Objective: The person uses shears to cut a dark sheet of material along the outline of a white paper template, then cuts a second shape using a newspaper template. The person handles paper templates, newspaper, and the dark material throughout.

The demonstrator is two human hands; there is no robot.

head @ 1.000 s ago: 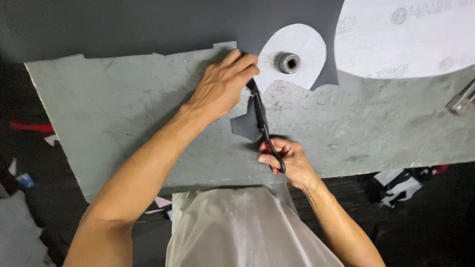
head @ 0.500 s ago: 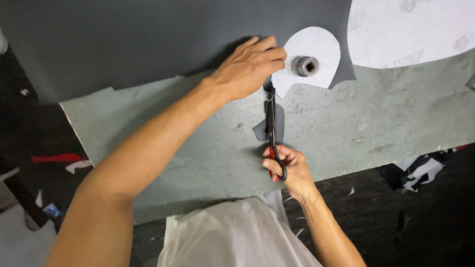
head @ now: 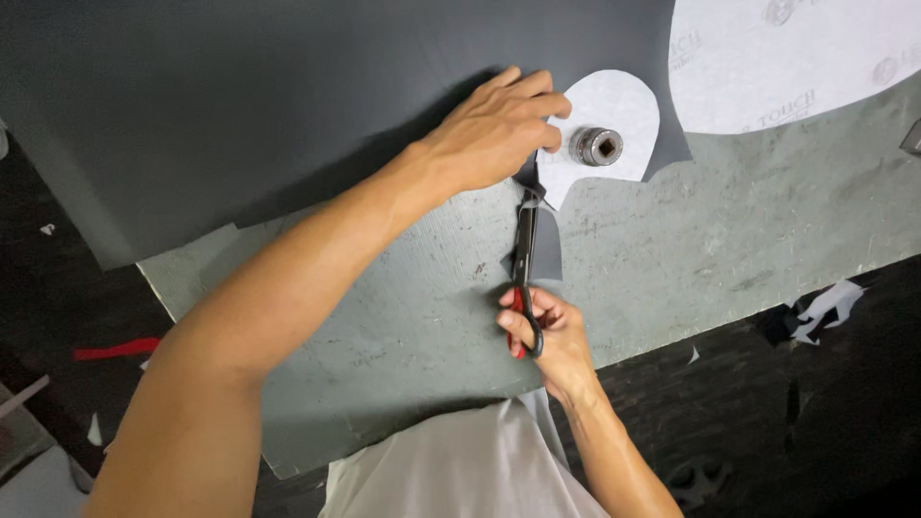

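Scissors (head: pixel 525 251) in right-hand grip (head: pixel 547 331) — handles enclosed

The scissors (head: pixel 525 251) have cut further (toward the paper pattern (head: pixel 602 132)).

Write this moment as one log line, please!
left hand: presses dark sheet | right hand: holds scissors | paper pattern: weighted

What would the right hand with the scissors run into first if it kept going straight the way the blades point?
Probably the left hand, pressing the dark sheet just past the scissors tips held by the right hand; the white pattern piece lies alongside.
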